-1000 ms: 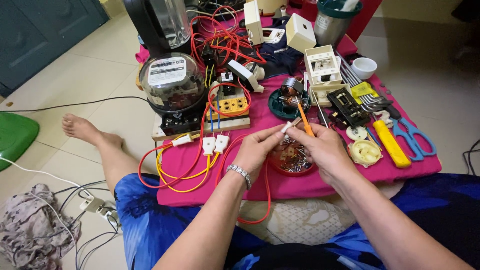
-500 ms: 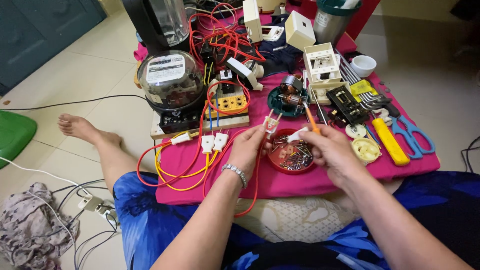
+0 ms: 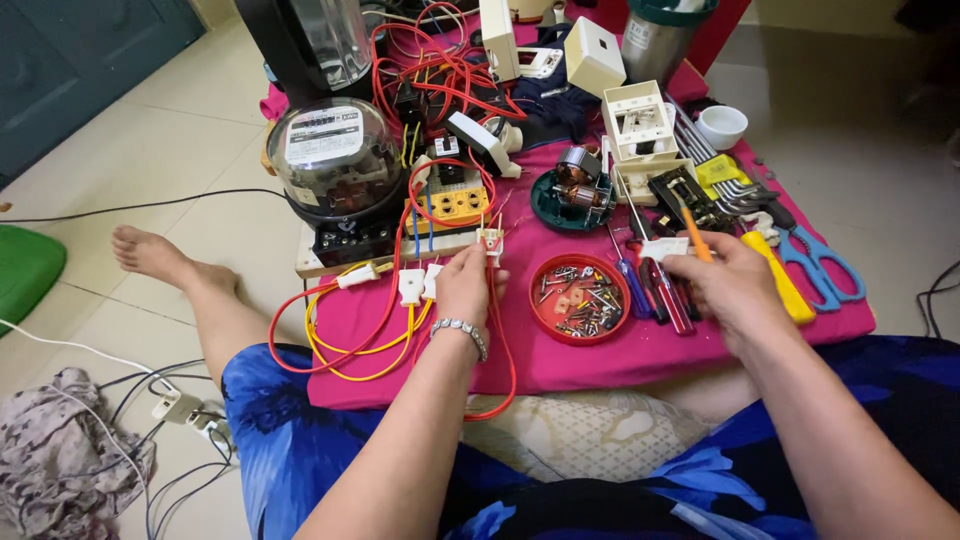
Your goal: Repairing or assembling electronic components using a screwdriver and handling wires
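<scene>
Pink cloth (image 3: 640, 365) lies under everything. Your hands were close together over the red dish (image 3: 580, 299); now they are apart. Your left hand (image 3: 468, 285) pinches a small white plug (image 3: 490, 240) on a red wire (image 3: 503, 350), left of the dish. Your right hand (image 3: 722, 290) holds an orange screwdriver (image 3: 693, 236), right of it.

The hands have drawn apart. A second ago both met over the red dish (image 3: 579, 298) of screws, working one small white piece together. Now the left hand (image 3: 467, 285) has moved left of the dish, pinching a white connector (image 3: 491, 240) on a red wire (image 3: 500, 345). The right hand (image 3: 728, 285) has moved right of the dish, gripping an orange-handled screwdriver (image 3: 693, 235) and a white piece (image 3: 664, 247).
</scene>
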